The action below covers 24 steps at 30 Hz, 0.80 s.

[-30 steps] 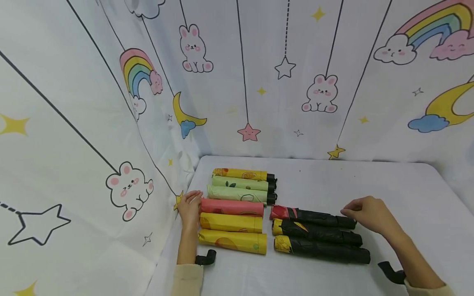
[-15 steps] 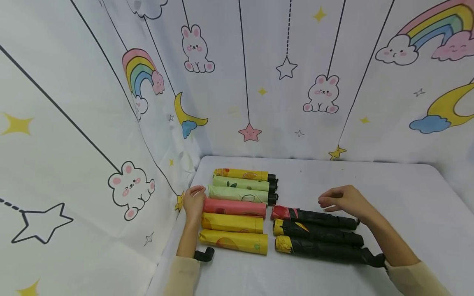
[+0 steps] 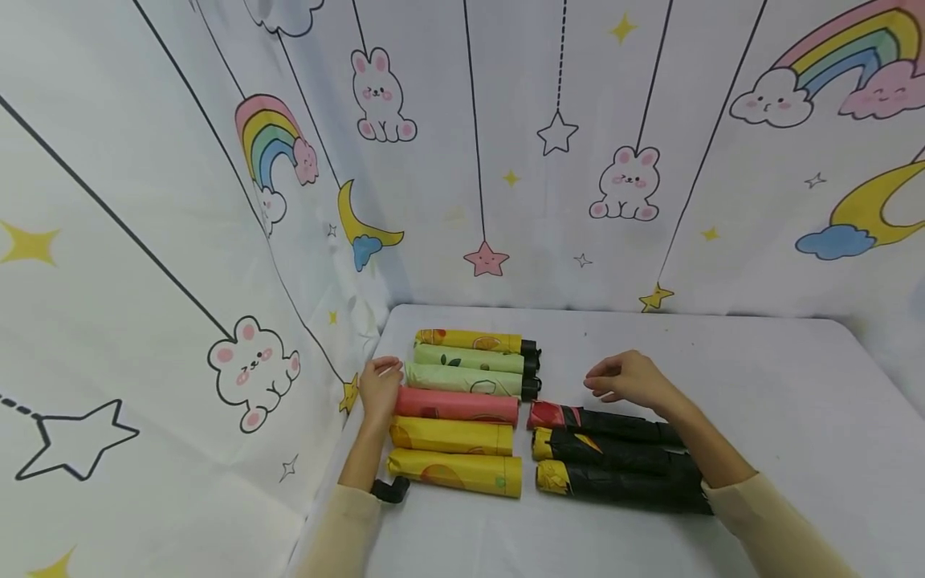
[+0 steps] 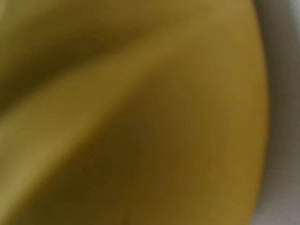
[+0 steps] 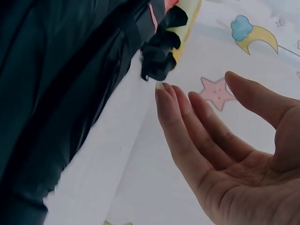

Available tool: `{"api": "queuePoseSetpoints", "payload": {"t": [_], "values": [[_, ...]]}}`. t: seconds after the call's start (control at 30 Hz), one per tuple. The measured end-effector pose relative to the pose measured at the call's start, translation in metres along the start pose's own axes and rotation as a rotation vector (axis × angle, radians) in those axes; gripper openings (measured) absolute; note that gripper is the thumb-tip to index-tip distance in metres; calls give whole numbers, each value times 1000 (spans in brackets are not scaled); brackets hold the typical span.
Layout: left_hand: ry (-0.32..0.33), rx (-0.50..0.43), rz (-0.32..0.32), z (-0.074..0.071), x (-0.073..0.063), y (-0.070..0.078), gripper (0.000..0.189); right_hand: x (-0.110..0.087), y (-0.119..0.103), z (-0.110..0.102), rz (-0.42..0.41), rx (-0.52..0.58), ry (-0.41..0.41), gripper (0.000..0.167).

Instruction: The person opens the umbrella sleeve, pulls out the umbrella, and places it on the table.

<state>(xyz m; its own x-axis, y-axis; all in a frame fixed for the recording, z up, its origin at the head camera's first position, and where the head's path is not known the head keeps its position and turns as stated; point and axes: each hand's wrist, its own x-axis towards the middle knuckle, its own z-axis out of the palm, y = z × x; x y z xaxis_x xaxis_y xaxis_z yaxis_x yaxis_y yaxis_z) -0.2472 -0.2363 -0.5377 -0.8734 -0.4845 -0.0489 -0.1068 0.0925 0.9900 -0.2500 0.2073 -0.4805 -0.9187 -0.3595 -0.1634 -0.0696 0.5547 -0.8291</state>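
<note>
My left hand [image 3: 379,387] lies at the left end of a red umbrella sleeve [image 3: 458,405], fingers loosely bent and gripping nothing; whether it touches the sleeve I cannot tell. Blurred yellow cloth [image 4: 187,117] fills most of the left wrist view. My right hand [image 3: 634,381] hovers behind a folded black umbrella with a red end [image 3: 614,424]. In the right wrist view its thumb stands apart from the gently bent fingers [image 5: 178,129], with nothing between them. Two more folded black umbrellas with yellow ends [image 3: 603,451] [image 3: 621,486] lie in front, partly covered by my right forearm.
Two yellow sleeves [image 3: 455,436] [image 3: 458,474] lie in front of the red one. Behind it are a yellow umbrella [image 3: 470,340] and two green ones [image 3: 470,358] [image 3: 458,379], black handles pointing right. A printed cloth wall [image 3: 433,201] rises behind the white table [image 3: 780,385].
My right hand has moved left and away from me, from the right ends of the black umbrellas to behind their middle. My left hand has shifted slightly farther back.
</note>
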Motion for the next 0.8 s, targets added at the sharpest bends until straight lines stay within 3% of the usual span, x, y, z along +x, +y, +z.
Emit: {"api": "queuePoseSetpoints", "payload": {"t": [0.2, 0.57, 0.63, 0.8], "values": [[-9, 73, -4, 3, 2, -5, 30, 18, -1, 20, 54, 27, -12, 34], [-30, 72, -43, 8, 6, -9, 33, 45, -8, 40, 129, -21, -18, 42], [-38, 77, -43, 9, 8, -9, 33, 50, -10, 41, 147, 19, -19, 46], [-57, 87, -37, 10, 11, -7, 34, 62, -13, 46, 227, 236, -51, 55]]}}
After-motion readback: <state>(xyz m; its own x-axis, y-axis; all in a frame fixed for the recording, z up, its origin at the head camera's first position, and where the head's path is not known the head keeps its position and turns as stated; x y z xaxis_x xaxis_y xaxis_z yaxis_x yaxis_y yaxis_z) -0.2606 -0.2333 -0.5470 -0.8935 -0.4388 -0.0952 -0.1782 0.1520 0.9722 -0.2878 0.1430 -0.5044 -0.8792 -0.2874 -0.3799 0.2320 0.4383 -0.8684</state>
